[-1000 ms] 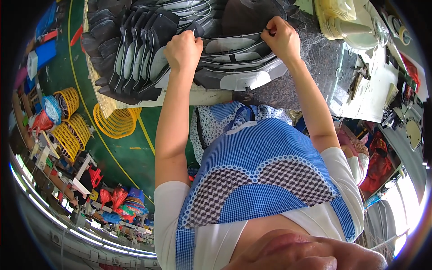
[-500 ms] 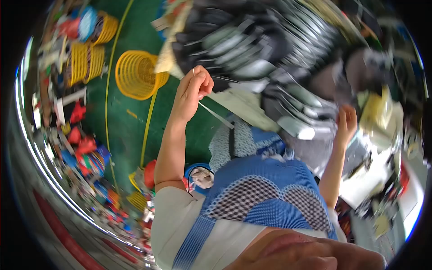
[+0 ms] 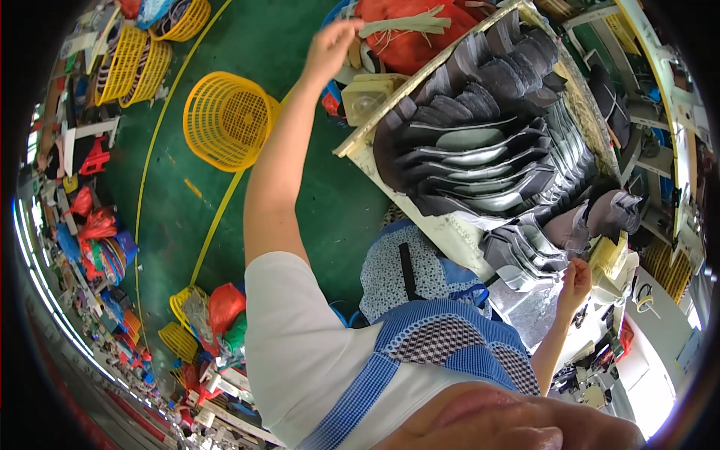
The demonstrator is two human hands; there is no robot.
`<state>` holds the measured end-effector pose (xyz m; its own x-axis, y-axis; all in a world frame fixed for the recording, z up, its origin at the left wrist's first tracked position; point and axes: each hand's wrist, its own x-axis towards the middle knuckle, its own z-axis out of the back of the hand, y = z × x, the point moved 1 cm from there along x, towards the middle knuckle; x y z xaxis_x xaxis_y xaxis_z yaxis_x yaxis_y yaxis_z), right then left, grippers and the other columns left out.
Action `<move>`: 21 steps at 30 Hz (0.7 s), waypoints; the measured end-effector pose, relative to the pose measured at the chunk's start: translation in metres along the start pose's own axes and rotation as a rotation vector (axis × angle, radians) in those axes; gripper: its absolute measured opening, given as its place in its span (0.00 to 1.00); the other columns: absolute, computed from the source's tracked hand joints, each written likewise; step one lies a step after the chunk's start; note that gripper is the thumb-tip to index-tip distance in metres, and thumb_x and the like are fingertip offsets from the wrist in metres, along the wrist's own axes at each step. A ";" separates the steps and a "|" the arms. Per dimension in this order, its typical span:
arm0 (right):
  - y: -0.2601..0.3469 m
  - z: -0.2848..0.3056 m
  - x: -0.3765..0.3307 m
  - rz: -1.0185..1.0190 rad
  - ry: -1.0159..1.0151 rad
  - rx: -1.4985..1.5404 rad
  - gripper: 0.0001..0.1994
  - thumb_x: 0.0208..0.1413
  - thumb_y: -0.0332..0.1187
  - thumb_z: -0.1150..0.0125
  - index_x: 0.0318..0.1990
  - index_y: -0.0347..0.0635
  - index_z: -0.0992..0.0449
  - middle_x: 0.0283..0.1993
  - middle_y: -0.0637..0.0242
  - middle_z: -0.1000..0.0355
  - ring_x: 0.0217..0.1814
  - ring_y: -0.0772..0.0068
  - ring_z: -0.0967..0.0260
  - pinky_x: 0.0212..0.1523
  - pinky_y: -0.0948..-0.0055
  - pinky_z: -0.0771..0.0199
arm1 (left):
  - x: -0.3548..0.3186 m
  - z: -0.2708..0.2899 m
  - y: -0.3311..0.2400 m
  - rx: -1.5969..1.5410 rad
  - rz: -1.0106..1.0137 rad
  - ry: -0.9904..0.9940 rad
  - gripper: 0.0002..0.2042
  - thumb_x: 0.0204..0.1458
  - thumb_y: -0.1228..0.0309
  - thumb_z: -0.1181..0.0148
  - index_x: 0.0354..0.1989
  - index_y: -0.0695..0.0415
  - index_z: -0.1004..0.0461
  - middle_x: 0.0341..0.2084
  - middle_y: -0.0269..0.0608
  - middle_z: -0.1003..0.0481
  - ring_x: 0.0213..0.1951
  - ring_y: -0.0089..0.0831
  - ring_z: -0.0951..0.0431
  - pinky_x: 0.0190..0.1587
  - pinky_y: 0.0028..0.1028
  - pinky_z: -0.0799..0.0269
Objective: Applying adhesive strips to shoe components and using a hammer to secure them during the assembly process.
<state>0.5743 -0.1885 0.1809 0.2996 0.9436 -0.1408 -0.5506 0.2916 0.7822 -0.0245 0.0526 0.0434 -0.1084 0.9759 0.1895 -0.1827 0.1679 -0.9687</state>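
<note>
My left hand (image 3: 334,51) is stretched out beyond the table's far left corner. Its fingers are closed at the near end of a bundle of pale green strips (image 3: 409,27), which lies over a red sack (image 3: 401,54). Close to my body, my right hand (image 3: 576,282) has its fingers curled together beside a small stack of grey curved cut pieces (image 3: 525,255); whatever is between them is hidden. Larger nested rows of dark grey curved pieces (image 3: 472,161), some with pale shiny faces, cover the worn white-edged table (image 3: 420,217).
A yellow perforated basket (image 3: 225,112) stands on the green floor left of the table. A pale yellowish plastic container (image 3: 367,97) sits by the table's left corner, near my forearm. To the right, yellowish blocks (image 3: 609,259) lie beside my right hand. More yellow baskets (image 3: 124,64) stand far left.
My left hand, earlier near my body holding a thin white strip, has reached away to the pale strips. My view has shifted, showing more of the table. My right hand stays by the small grey stack.
</note>
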 end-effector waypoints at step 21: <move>0.112 0.026 0.110 0.187 0.036 -0.195 0.06 0.57 0.25 0.46 0.32 0.32 0.25 0.21 0.61 0.34 0.21 0.69 0.35 0.24 0.73 0.37 | 0.108 -0.143 -0.076 0.018 0.237 0.120 0.25 0.65 0.56 0.57 0.30 0.65 0.22 0.32 0.41 0.19 0.35 0.25 0.21 0.40 0.24 0.27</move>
<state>0.5662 -0.0561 0.2688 0.1527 0.9878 -0.0295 -0.7346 0.1334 0.6653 0.1174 0.1653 0.1146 -0.0333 0.9974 -0.0637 -0.1836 -0.0687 -0.9806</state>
